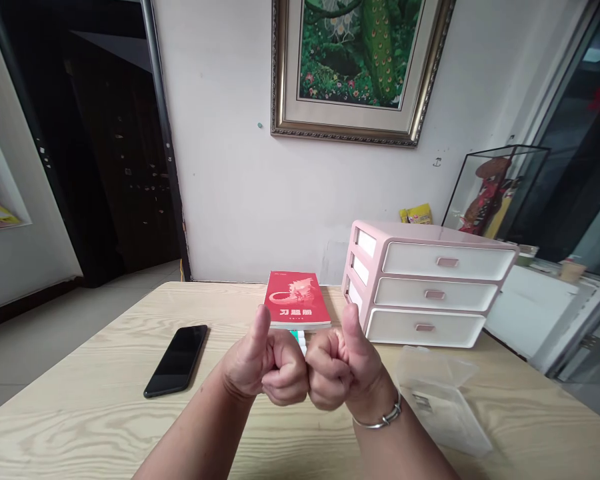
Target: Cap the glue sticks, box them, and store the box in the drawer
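My left hand (275, 367) is closed in a fist with its thumb pointing up. Beside it, my right hand (343, 367) makes the same fist, thumb raised, and the knuckles of both meet in the middle. Neither fist shows anything in it. A silver bangle (386, 420) circles my right wrist. Just beyond the hands lies a red book (300, 297) with white lettering on its cover. A small green and white item (300, 339) shows partly between the book and my fists; its kind is hidden.
A black phone (177, 361) lies on the wooden table (105, 373) at left. At right stands a pink and white drawer box (433, 287), with an opened clear plastic case (445, 413) in front, small metal pieces inside. A yellow packet (419, 215) shows behind the drawers.
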Demonstrator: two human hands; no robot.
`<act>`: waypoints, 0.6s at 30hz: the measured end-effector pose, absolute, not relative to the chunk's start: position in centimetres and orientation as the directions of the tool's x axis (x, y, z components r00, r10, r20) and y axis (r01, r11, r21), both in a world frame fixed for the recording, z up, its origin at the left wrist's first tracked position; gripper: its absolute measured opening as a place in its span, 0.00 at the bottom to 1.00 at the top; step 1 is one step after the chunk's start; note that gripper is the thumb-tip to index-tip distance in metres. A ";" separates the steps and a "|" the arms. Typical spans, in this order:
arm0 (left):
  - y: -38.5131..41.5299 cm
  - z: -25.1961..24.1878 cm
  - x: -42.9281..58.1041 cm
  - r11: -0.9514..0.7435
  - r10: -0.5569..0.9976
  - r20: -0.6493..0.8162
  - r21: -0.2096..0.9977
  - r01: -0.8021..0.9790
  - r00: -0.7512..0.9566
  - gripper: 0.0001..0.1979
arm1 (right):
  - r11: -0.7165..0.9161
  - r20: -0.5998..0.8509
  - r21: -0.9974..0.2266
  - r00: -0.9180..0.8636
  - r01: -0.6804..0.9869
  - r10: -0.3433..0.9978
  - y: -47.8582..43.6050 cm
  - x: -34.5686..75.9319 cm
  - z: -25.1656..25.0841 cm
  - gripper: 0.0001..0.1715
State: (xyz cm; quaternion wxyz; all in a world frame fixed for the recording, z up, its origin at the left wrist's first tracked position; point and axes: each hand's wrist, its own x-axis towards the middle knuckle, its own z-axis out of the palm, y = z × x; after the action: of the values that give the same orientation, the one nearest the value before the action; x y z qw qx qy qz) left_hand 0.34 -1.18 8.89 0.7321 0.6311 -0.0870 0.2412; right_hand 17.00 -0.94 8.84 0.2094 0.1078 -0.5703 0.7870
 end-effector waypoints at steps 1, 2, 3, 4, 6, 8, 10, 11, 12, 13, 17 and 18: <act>-1.1 8.8 0.3 0.059 0.329 0.421 0.884 -0.463 0.845 0.39 | -0.206 0.371 -0.869 -0.868 -0.450 0.329 -1.1 17.4 9.0 0.43; -0.9 8.7 0.2 0.020 0.439 0.395 0.894 -0.448 0.807 0.37 | -0.127 0.330 -0.891 -0.815 -0.435 0.477 -1.1 17.9 9.1 0.40; -0.7 8.5 0.0 -0.030 0.563 0.353 0.912 -0.409 0.747 0.35 | -0.028 0.285 -0.920 -0.719 -0.390 0.634 -0.9 18.4 8.9 0.36; -0.3 8.1 -0.2 -0.088 0.690 0.299 0.939 -0.333 0.660 0.33 | 0.085 0.252 -0.950 -0.580 -0.300 0.775 -0.7 18.9 8.6 0.33; 0.5 6.9 -0.7 -0.200 0.893 0.204 0.978 -0.052 0.401 0.28 | 0.283 0.271 -0.959 -0.239 0.016 0.932 0.1 20.1 7.2 0.29; 1.0 5.2 -1.0 -0.219 0.975 0.191 0.915 0.338 0.115 0.22 | 0.355 0.394 -0.845 0.017 0.400 0.919 0.8 21.2 5.1 0.27; 1.3 3.1 -0.9 -0.190 0.965 0.262 0.730 0.656 -0.012 0.15 | 0.274 0.436 -0.708 0.098 0.651 0.895 1.3 22.3 2.8 0.24; 1.3 2.0 -0.8 -0.211 0.952 0.307 0.643 0.736 0.005 0.11 | 0.220 0.412 -0.665 0.104 0.714 0.905 1.4 22.8 1.7 0.23; 1.2 1.1 -0.6 -0.243 0.944 0.325 0.569 0.785 0.057 0.06 | 0.181 0.373 -0.642 0.096 0.745 0.923 1.4 23.1 0.9 0.22; 1.1 0.2 -0.3 -0.256 0.941 0.327 0.505 0.824 0.092 0.05 | 0.159 0.327 -0.631 0.074 0.759 0.942 1.4 23.3 0.3 0.21; 1.2 -1.8 0.8 -0.325 0.912 0.349 0.293 0.899 0.216 0.13 | 0.163 0.203 -0.615 -0.046 0.771 0.978 0.6 23.5 -0.5 0.18; 1.3 -2.0 1.0 -0.338 0.906 0.349 0.259 0.905 0.239 0.15 | 0.167 0.179 -0.605 -0.072 0.778 0.981 0.3 23.4 -0.4 0.17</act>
State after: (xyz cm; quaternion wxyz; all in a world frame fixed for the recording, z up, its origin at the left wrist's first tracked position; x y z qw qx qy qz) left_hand 0.97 1.29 -2.04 0.0016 0.7870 0.5752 0.2230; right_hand 23.35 0.28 -0.45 0.2824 -0.6197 -0.7099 0.1795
